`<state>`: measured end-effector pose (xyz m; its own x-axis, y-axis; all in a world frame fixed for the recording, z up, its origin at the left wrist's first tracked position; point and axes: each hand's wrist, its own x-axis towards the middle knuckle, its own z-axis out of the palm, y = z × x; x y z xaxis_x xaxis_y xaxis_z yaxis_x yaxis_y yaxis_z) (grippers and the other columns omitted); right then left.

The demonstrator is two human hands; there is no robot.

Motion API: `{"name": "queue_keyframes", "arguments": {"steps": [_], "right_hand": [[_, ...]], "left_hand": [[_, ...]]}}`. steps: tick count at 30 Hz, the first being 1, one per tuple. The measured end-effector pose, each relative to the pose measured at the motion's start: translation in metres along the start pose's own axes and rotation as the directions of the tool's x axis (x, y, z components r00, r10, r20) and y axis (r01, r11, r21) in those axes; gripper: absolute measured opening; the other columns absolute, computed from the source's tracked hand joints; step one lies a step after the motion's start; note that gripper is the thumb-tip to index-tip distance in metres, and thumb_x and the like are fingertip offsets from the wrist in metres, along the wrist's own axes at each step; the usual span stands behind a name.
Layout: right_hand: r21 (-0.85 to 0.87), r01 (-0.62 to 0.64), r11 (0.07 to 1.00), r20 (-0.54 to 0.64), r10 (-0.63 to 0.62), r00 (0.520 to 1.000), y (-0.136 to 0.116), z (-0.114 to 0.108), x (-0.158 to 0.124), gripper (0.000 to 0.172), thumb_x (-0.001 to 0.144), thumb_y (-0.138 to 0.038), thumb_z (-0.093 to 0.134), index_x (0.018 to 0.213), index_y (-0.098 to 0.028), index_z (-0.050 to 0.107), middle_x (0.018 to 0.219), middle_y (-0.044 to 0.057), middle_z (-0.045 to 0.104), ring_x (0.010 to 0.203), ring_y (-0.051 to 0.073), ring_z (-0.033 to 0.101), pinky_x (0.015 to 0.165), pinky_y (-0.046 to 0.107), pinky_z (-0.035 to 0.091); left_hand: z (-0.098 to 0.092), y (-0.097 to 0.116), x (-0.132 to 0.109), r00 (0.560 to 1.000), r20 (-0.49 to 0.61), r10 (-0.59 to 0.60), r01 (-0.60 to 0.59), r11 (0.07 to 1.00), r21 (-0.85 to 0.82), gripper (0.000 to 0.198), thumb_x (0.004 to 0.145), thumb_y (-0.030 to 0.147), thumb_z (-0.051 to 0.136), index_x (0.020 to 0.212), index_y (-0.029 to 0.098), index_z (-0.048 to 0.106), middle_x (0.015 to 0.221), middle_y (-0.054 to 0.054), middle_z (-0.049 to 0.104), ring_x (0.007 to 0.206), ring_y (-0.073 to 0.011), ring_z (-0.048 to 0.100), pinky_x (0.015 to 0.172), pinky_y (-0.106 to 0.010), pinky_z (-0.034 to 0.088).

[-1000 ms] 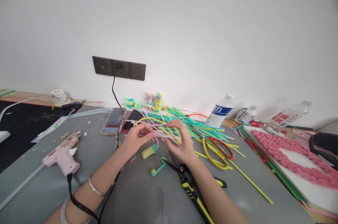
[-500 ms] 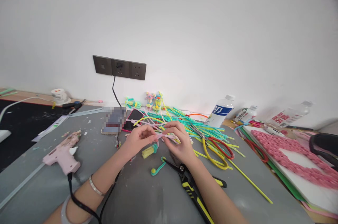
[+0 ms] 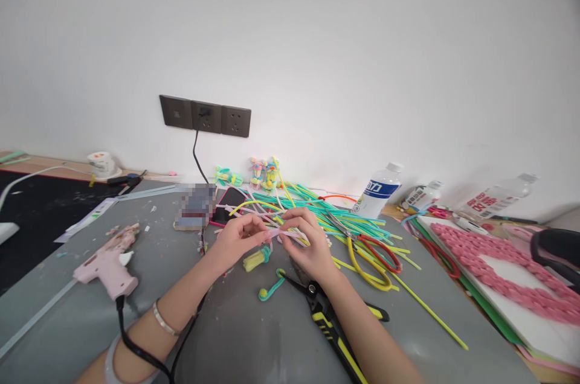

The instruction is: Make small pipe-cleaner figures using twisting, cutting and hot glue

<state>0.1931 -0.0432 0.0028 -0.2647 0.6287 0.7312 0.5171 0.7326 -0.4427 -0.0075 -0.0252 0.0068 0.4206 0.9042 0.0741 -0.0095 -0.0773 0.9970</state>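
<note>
My left hand (image 3: 235, 240) and my right hand (image 3: 309, 244) meet over the grey table (image 3: 235, 329), both pinching a pink pipe cleaner (image 3: 276, 232) between thumb and fingers. A small yellow-and-teal twisted piece (image 3: 256, 259) lies just below my left hand. A teal curled piece (image 3: 270, 289) rests near my right wrist. Black-and-yellow cutters (image 3: 326, 317) lie under my right forearm. Behind my hands spreads a pile of teal and yellow pipe cleaners (image 3: 335, 218).
A pink glue gun (image 3: 107, 263) with a black cord lies at the left. A phone (image 3: 226, 203) sits behind my hands, small finished figures (image 3: 265, 174) by the wall. Water bottles (image 3: 378, 189) stand at the right, beside a white board with a pink braided shape (image 3: 502, 266).
My right hand's fingers have drawn in closer to the left hand on the pink pipe cleaner. Since half a second ago nothing visibly moved.
</note>
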Motion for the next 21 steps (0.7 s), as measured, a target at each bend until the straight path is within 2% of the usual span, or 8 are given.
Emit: {"name": "queue_keyframes", "arguments": {"steps": [10,16,21], "right_hand": [[0.008,-0.009,1.0,0.011,0.009,1.0,0.0021,0.0006,-0.0028,0.01,0.088,-0.015,0.059,0.09,-0.024,0.058,0.103,0.007,0.061,0.101,0.024,0.06,0.087,0.041,0.045],[0.024,0.007,1.0,0.029,-0.008,1.0,0.0009,0.0003,-0.0015,0.019,0.083,-0.01,0.059,0.095,-0.025,0.057,0.104,0.007,0.061,0.102,0.024,0.06,0.087,0.041,0.045],[0.026,0.013,1.0,0.023,-0.014,1.0,0.001,-0.0002,-0.0016,0.019,0.083,-0.008,0.059,0.093,-0.024,0.057,0.104,0.007,0.06,0.101,0.024,0.06,0.086,0.04,0.045]], "left_hand": [[0.0021,-0.0014,-0.0004,1.0,0.016,0.008,-0.008,1.0,-0.01,0.025,0.078,0.038,0.073,0.078,0.017,0.061,0.071,0.002,0.063,0.064,-0.0112,0.056,0.063,-0.023,0.044],[0.0002,-0.0025,0.001,1.0,-0.001,0.011,-0.011,1.0,-0.02,0.025,0.077,0.038,0.074,0.078,0.017,0.061,0.071,0.002,0.062,0.065,-0.0111,0.055,0.064,-0.022,0.044],[0.0011,-0.0009,0.0002,1.0,0.003,0.002,-0.002,0.999,-0.034,0.025,0.076,0.037,0.075,0.078,0.017,0.061,0.071,0.002,0.062,0.064,-0.011,0.055,0.064,-0.023,0.044]]}}
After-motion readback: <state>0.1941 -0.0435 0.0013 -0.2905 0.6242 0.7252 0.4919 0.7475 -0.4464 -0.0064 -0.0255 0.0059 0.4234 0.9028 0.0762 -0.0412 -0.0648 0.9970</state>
